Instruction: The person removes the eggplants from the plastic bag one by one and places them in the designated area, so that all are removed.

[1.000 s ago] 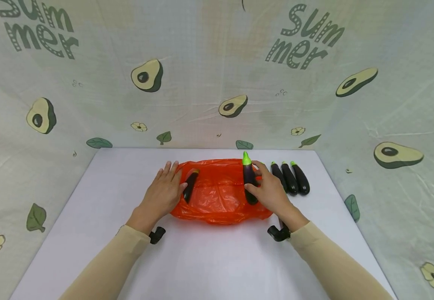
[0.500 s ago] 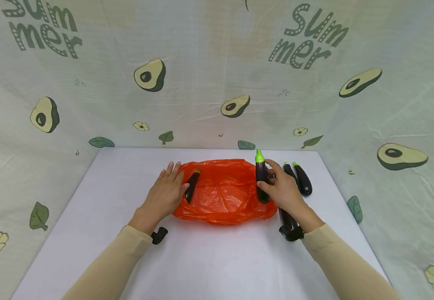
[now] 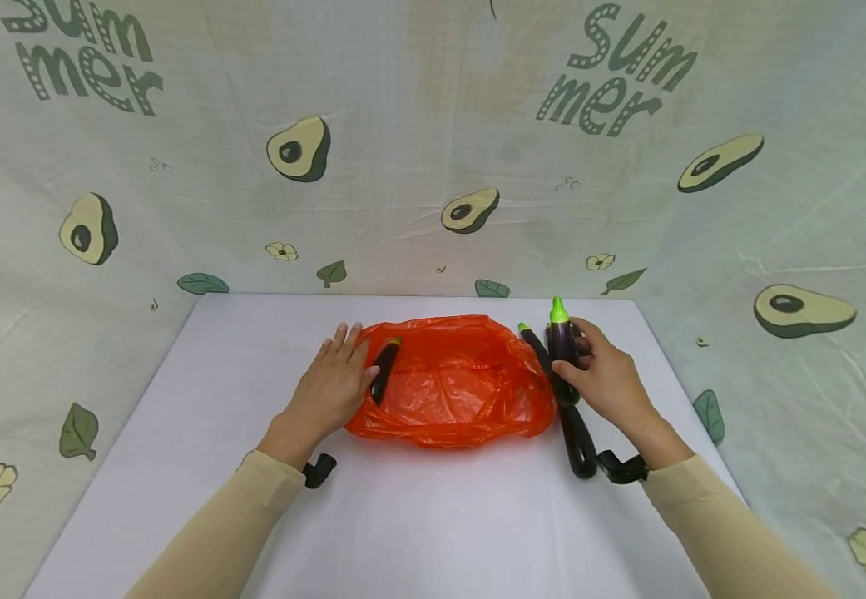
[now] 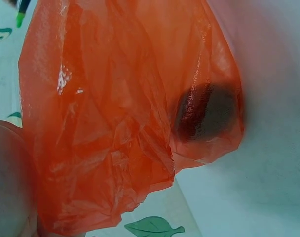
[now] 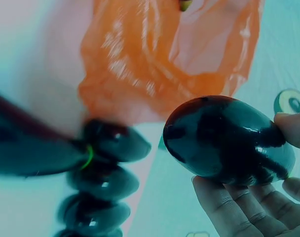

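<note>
In the head view my right hand (image 3: pixel 608 378) holds a dark purple eggplant (image 3: pixel 562 345) with a bright green stem, upright past the right edge of a red plastic bag (image 3: pixel 451 399). The right wrist view has the thumb and fingers round this glossy eggplant (image 5: pixel 224 140). Against the bag's left side rests my left hand (image 3: pixel 331 391), its fingers straight and the thumb at the rim. Inside the bag, near that thumb, lies another eggplant (image 3: pixel 383 370); its dark shape shows blurred through the plastic in the left wrist view (image 4: pixel 206 112).
Just right of the bag an eggplant (image 3: pixel 531 339) lies slanting, and another eggplant (image 3: pixel 578 441) lies nearer the front. In the right wrist view several eggplants (image 5: pixel 103 180) sit in a row. A printed cloth (image 3: pixel 388 125) hangs behind the white table (image 3: pixel 433 516).
My right hand has moved right with the eggplant, from over the bag's right part to outside it, where it now covers other eggplants. The left hand stays at the bag.
</note>
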The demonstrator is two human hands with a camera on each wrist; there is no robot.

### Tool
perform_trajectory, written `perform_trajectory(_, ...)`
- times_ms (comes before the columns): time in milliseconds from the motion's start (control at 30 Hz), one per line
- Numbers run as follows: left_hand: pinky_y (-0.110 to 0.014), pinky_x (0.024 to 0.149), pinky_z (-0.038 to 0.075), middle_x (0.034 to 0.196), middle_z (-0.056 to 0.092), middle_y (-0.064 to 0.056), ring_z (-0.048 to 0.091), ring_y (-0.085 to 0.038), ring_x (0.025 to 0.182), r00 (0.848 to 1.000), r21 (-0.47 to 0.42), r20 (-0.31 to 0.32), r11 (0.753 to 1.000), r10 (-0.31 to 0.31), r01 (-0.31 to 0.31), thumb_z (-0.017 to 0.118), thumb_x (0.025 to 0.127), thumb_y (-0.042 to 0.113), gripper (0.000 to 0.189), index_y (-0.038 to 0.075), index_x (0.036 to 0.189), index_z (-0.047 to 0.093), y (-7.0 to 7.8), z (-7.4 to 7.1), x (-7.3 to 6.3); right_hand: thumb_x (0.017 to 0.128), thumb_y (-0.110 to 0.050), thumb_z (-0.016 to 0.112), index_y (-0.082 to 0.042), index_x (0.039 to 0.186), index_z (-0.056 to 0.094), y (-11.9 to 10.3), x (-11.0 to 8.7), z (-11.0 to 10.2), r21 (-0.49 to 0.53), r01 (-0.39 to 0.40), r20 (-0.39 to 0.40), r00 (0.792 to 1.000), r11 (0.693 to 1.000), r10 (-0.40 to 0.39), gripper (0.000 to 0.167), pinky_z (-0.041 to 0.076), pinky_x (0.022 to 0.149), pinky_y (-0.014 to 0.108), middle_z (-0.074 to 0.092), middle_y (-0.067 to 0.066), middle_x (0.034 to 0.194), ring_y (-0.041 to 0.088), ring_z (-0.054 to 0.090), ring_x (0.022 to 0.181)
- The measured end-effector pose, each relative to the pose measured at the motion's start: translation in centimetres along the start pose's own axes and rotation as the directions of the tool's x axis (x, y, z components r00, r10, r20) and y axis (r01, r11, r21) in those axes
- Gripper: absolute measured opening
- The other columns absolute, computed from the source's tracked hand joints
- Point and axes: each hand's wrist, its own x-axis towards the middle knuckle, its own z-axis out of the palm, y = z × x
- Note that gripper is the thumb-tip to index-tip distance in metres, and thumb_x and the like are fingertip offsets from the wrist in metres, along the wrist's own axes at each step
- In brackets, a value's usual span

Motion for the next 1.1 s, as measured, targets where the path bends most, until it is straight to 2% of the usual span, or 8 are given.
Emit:
perform_trajectory(300, -0.058, 0.130, 0.022, 0.171, 0.027, -0.024, 0.018, -0.044, 0.161, 1.000, 0.005, -0.005, 1.000, 0.002, -0.002, 0.054, 0.110, 0.036, 0.065, -0.007, 0.158, 0.041, 0.0, 0.1, 0.0, 0.102, -0.028, 0.070, -0.006, 0.164, 0.029, 2.7, -0.8, -1.6, -0.071, -0.049, -0.003, 0.999, 0.996, 0.048, 0.078, 0.063, 0.084, 0.060, 0.053, 0.037, 0.146, 0.054, 0.064, 0.120)
perform_trajectory(567, -0.058, 0.129, 0.022, 0.171, 0.027, -0.024, 0.019, -0.044, 0.161, 1.000, 0.005, -0.004, 1.000, -0.003, 0.003, 0.054, 0.110, 0.036, 0.065, -0.006, 0.158, 0.041, -0.1, 0.0, -0.2, 0.101, -0.029, 0.069, -0.002, 0.162, 0.029, 5.7, -1.8, -1.5, -0.155, -0.104, 0.021, 0.994, 0.982, 0.109, 0.078, 0.063, 0.084, 0.060, 0.052, 0.039, 0.144, 0.055, 0.065, 0.120)
perform_trajectory(867, -0.059, 0.129, 0.024, 0.172, 0.026, -0.024, 0.019, -0.044, 0.161, 1.000, 0.000, -0.002, 1.000, -0.010, 0.010, 0.054, 0.110, 0.035, 0.065, -0.006, 0.158, 0.040, -0.2, 0.0, -0.3, 0.099, -0.031, 0.072, 0.003, 0.160, 0.033, 8.4, -2.6, -0.8, -0.214, -0.137, 0.098, 0.982, 0.967, 0.160, 0.080, 0.063, 0.071, 0.047, 0.058, 0.036, 0.138, 0.046, 0.068, 0.107)
perform_trajectory(1100, -0.058, 0.130, 0.022, 0.172, 0.026, -0.023, 0.017, -0.043, 0.162, 1.000, -0.007, 0.006, 1.000, -0.014, 0.015, 0.054, 0.110, 0.036, 0.066, -0.006, 0.159, 0.039, -0.2, 0.2, -0.3, 0.097, -0.029, 0.072, 0.004, 0.158, 0.037, 9.9, -3.1, -0.1, -0.232, -0.118, 0.124, 0.981, 0.965, 0.150, 0.078, 0.056, 0.064, 0.037, 0.061, 0.035, 0.135, 0.036, 0.070, 0.096)
